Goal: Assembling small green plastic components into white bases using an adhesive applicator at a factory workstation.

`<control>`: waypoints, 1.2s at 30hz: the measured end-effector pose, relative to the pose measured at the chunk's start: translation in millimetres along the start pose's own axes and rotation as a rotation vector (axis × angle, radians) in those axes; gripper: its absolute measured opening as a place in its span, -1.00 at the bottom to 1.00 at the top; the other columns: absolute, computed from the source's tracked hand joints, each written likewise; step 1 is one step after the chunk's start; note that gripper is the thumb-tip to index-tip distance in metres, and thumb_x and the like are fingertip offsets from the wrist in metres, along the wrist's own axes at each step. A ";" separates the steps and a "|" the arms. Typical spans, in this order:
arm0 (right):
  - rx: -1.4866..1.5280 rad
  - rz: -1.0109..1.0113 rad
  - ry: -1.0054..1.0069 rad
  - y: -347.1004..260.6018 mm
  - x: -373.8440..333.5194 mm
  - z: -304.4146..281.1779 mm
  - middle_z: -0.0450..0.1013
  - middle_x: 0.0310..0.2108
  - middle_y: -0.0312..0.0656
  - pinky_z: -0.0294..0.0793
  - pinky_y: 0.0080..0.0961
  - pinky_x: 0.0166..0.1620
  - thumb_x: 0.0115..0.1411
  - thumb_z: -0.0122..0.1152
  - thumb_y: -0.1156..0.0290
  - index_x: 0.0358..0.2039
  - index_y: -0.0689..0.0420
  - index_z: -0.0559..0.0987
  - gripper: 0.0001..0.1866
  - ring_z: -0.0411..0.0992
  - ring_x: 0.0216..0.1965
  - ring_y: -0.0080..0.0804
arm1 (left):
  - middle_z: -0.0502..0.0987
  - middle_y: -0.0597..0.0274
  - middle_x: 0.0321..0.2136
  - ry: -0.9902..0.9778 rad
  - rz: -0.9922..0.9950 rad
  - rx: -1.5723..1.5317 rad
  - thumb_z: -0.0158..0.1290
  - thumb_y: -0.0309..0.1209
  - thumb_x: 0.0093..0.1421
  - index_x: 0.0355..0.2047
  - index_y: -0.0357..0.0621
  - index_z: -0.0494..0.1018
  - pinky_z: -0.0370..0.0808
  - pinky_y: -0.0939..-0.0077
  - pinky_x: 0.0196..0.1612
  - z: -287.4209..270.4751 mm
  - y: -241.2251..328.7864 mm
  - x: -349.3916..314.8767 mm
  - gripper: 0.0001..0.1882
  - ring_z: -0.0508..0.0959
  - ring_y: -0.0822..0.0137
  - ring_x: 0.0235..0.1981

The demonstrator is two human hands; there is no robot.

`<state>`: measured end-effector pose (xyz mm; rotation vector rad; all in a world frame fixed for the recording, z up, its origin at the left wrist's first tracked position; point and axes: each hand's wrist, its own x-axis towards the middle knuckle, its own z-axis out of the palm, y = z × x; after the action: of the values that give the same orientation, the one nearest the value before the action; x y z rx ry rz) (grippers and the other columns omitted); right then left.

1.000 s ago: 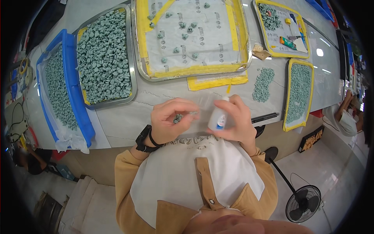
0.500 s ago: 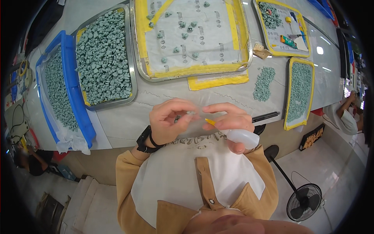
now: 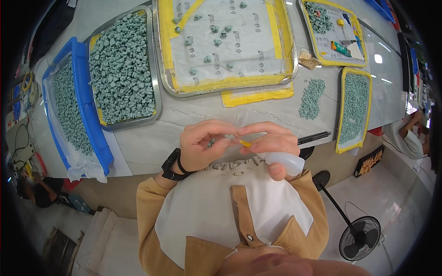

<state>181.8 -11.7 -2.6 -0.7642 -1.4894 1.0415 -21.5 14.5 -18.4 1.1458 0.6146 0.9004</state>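
Observation:
Between the thumb and index finger of my left hand (image 3: 199,143) is pinched a small grey-green piece (image 3: 229,137). Another such piece (image 3: 211,142) shows inside the curl of its fingers. My right hand (image 3: 271,140) grips a white squeeze bottle (image 3: 286,162) with a yellow nozzle (image 3: 245,143). The nozzle points left, its tip close to the piece in my left hand; I cannot tell whether they touch. In front of my hands stands a large metal tray (image 3: 184,94) edged in yellow tape, with several green clusters (image 3: 217,43) spread over its lined bottom.
Left of it are a metal tray (image 3: 159,99) heaped with green pieces and a blue bin (image 3: 87,99) of smaller ones. To the right lie a loose green pile (image 3: 311,99), a yellow-edged tray (image 3: 340,133), a tray with a lighter (image 3: 340,48), and a black pen (image 3: 314,137). A floor fan (image 3: 360,237) stands lower right.
My left hand has shifted slightly to the right, and the nozzle is now nearer the pinched piece. My right hand and the bottle have moved slightly left.

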 end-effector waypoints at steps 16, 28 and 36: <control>-0.027 0.008 0.008 2.9 -1.3 -0.2 0.57 -0.42 -0.14 0.52 -0.33 -0.29 0.23 -0.04 0.19 -0.31 0.23 0.54 -0.66 0.55 -0.19 -0.05 | 0.52 -0.09 -0.19 -0.013 0.000 -0.010 -0.07 -0.79 0.11 -0.15 -0.42 0.44 0.59 0.45 -0.21 -1.7 -0.9 2.2 -0.72 0.59 0.24 -0.20; -0.056 0.120 0.166 -9.6 -29.0 -14.4 0.51 -0.44 -0.03 0.55 -0.23 -0.24 0.26 -0.14 -0.15 -0.19 0.17 0.47 -0.42 0.38 -0.04 0.11 | 0.60 0.17 -0.29 0.080 -0.082 0.485 0.11 -0.64 0.09 -0.18 -0.24 0.53 0.51 0.64 -0.36 -22.4 24.4 39.9 -0.75 0.55 0.54 -0.45; -0.215 0.005 0.341 -6.6 -38.7 -10.5 0.38 -0.50 -0.22 0.45 -0.59 -0.50 0.16 0.14 -0.09 -0.27 0.20 0.47 -0.48 0.42 -0.29 -0.13 | 0.51 0.17 -0.25 -0.093 0.266 0.860 0.14 -0.51 0.02 -0.30 -0.16 0.54 0.51 0.37 -0.35 -31.2 31.5 40.3 -0.81 0.55 0.16 -0.36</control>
<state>199.6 -47.0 -12.4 -1.0421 -1.3144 0.7164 -34.7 68.9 2.7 2.0669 0.8139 0.8083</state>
